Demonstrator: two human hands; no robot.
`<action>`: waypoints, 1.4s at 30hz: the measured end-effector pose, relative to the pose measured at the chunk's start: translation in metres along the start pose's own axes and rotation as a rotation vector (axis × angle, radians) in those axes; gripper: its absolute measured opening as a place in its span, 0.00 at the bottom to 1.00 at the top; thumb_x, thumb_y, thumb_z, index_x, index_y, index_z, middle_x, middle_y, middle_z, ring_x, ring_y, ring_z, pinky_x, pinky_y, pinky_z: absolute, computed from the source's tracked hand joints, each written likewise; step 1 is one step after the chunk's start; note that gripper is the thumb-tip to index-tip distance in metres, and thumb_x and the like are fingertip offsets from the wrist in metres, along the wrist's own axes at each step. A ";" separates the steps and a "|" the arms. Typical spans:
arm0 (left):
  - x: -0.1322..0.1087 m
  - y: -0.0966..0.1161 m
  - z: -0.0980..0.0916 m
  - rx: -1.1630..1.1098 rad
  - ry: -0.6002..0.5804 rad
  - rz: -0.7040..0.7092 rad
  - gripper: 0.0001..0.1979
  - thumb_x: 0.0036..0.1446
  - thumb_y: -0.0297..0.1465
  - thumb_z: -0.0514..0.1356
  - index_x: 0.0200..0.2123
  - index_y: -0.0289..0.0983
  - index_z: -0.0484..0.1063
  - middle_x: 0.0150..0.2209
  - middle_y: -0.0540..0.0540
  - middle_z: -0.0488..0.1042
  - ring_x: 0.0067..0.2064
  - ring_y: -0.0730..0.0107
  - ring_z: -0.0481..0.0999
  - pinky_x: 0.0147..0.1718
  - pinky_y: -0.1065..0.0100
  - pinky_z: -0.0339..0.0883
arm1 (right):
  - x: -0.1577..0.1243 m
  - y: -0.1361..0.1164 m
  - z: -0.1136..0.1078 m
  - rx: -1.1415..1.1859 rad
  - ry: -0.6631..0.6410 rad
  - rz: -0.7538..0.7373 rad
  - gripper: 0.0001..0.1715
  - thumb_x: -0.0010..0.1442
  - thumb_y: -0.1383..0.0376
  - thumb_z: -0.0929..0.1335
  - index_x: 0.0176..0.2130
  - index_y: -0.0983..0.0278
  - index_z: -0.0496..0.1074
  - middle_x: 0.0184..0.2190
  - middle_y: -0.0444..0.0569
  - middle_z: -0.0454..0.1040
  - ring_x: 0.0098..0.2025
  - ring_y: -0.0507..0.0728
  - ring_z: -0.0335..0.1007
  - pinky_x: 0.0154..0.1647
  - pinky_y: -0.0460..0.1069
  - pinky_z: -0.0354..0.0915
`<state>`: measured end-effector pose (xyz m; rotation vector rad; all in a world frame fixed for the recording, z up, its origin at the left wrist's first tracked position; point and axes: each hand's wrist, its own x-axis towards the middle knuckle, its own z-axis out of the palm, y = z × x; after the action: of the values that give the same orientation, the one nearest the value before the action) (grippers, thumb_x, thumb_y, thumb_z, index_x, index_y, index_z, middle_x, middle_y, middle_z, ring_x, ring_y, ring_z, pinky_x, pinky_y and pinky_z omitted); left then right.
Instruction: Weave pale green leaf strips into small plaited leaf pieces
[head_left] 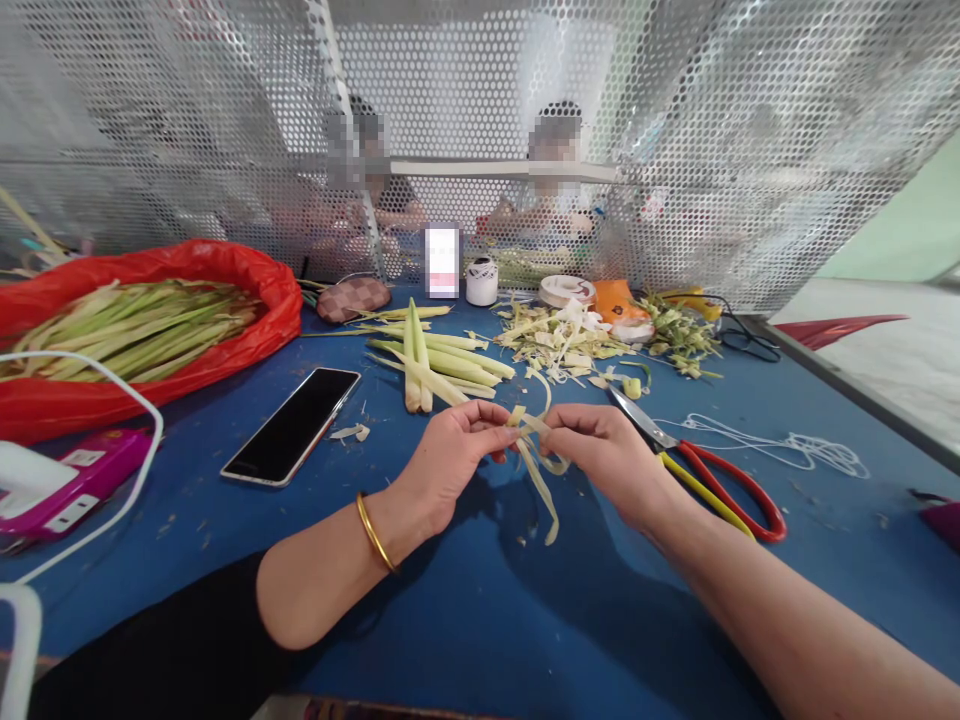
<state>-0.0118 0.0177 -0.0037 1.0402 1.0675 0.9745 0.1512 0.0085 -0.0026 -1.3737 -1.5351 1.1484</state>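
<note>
My left hand [454, 455] and my right hand [600, 455] meet over the middle of the blue table [480, 600]. Both pinch the same pale yellow-green leaf strip [536, 460], which is folded between the fingertips and trails down toward me. A gold bangle [375, 535] circles my left wrist. Just beyond my hands lies a small bunch of cut leaf stalks [427, 360]. Red-and-yellow-handled scissors [705, 475] rest right beside my right hand.
A red plastic bag [150, 320] full of leaf stalks sits at the far left. A black phone [292, 425] lies left of my hands, a pink device [75, 485] with white cable at the left edge. Leaf scraps [570, 340], white string [780, 445], a perforated metal screen [675, 150] with people behind.
</note>
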 end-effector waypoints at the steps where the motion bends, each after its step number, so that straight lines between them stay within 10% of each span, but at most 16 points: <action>1: 0.000 0.000 0.000 -0.001 0.002 0.002 0.09 0.42 0.30 0.68 0.27 0.36 0.71 0.22 0.52 0.72 0.24 0.77 0.66 0.27 0.71 0.57 | 0.000 0.000 0.000 0.008 0.004 0.005 0.10 0.49 0.64 0.66 0.18 0.63 0.66 0.16 0.39 0.56 0.22 0.49 0.46 0.22 0.48 0.44; 27: -0.003 -0.001 0.003 0.145 0.024 0.103 0.06 0.46 0.27 0.66 0.27 0.35 0.71 0.22 0.53 0.72 0.25 0.76 0.68 0.27 0.72 0.62 | -0.001 0.000 0.006 0.046 0.041 0.086 0.10 0.46 0.64 0.65 0.17 0.63 0.63 0.14 0.38 0.53 0.21 0.49 0.45 0.22 0.48 0.43; 42: -0.003 0.000 0.001 0.144 0.009 0.085 0.07 0.48 0.27 0.65 0.30 0.36 0.69 0.19 0.56 0.70 0.23 0.78 0.66 0.27 0.74 0.61 | -0.002 0.000 -0.004 -0.517 0.145 -0.349 0.13 0.63 0.63 0.63 0.27 0.61 0.68 0.20 0.42 0.69 0.25 0.52 0.62 0.27 0.46 0.55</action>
<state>-0.0117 0.0143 -0.0032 1.2078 1.1211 0.9819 0.1554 0.0072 -0.0009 -1.3939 -1.9484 0.4421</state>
